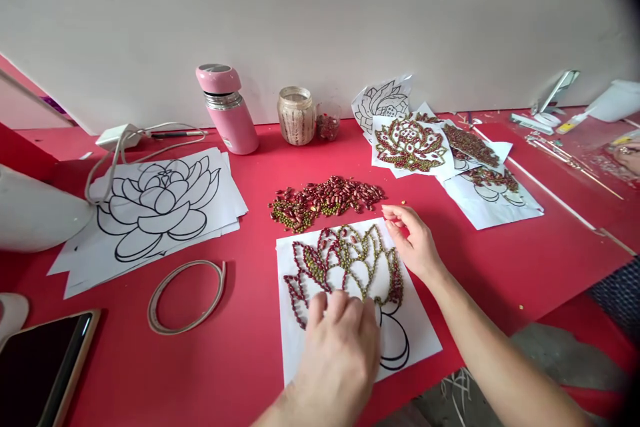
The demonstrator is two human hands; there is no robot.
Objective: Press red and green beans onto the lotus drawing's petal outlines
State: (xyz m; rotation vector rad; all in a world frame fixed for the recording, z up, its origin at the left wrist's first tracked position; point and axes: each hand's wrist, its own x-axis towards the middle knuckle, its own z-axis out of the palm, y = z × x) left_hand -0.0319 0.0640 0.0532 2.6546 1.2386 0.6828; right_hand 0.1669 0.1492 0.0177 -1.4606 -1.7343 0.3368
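Observation:
A white sheet with a lotus outline point(415, 340) lies on the red table point(250, 347) in front of me, most of its lines covered with red and green beans. My left hand point(337, 340) rests on the lower middle of the sheet, fingers curled down against the paper. My right hand point(413, 237) hovers at the sheet's upper right corner, its fingers pinched together; what they hold is too small to make out. A loose pile of red and green beans point(325, 200) lies just beyond the sheet.
A stack of blank lotus prints point(155, 207) lies left, a pink flask point(227, 107), a jar point(296, 115) and a small cup point(328, 121) stand at the wall. Finished bean pictures point(415, 143) lie back right. A rubber ring point(187, 297) and a phone point(40, 367) lie near left.

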